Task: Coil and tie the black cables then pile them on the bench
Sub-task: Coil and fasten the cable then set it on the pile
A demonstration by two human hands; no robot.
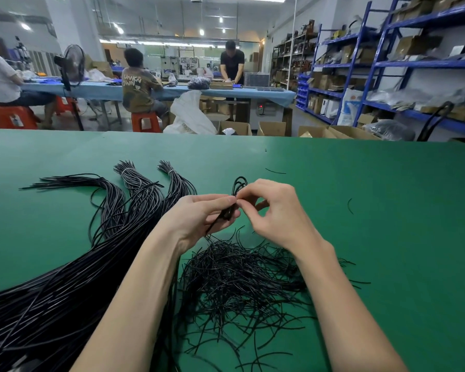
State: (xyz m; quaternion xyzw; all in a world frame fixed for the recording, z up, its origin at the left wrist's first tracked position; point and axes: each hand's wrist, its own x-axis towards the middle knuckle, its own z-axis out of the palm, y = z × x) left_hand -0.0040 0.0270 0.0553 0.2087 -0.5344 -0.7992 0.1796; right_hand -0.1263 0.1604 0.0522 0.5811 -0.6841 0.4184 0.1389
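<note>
My left hand (199,214) grips a small coiled black cable (238,185) above the green bench (360,210); the coil's loop sticks up past my fingers. My right hand (273,208) pinches a thin tie at the coil's middle, thumb and forefinger touching my left fingertips. Long black cables (51,291) lie in thick bundles on the left, two of them bound with white bands (126,170) near their far ends. A loose heap of short black tie wires (239,280) lies under my wrists.
Stray wire bits (275,171) lie on the bench to the right. Beyond the bench's far edge stand cardboard boxes (271,128), a blue table with people working, a fan (73,63) and blue shelving (387,63) on the right.
</note>
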